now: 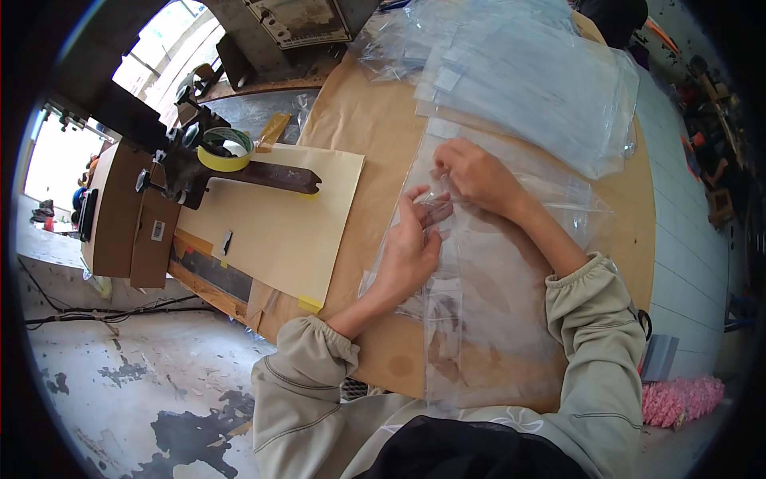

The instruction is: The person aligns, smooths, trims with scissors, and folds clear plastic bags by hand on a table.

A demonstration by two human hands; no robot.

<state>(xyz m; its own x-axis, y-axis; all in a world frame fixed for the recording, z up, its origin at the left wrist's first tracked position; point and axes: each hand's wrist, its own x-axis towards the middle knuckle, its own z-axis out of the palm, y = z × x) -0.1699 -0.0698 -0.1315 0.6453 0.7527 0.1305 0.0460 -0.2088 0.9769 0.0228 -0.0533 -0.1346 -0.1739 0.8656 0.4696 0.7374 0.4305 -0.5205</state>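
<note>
A clear plastic bag [503, 279] lies in front of me on the brown-covered table, with a folded strip running lengthwise down its left part. My right hand [477, 174] pinches the plastic near its upper left part, thumb and fingertips together. Just below and to the left, my left hand [408, 254] has curled fingers around the same plastic, some of them seen through the film. Its thumb lies close to the folded strip. Glare and creases hide exactly where the layers part. Beyond both hands is a stack of clear plastic bags [535, 88].
At left, a dark metal machine arm [271, 174] juts over a cream board [311, 231], with a yellow tape roll [225, 162] on it. A small cutter [227, 242] lies on the board. A cardboard box [120, 215] stands farther left; pink material [682, 401] sits lower right.
</note>
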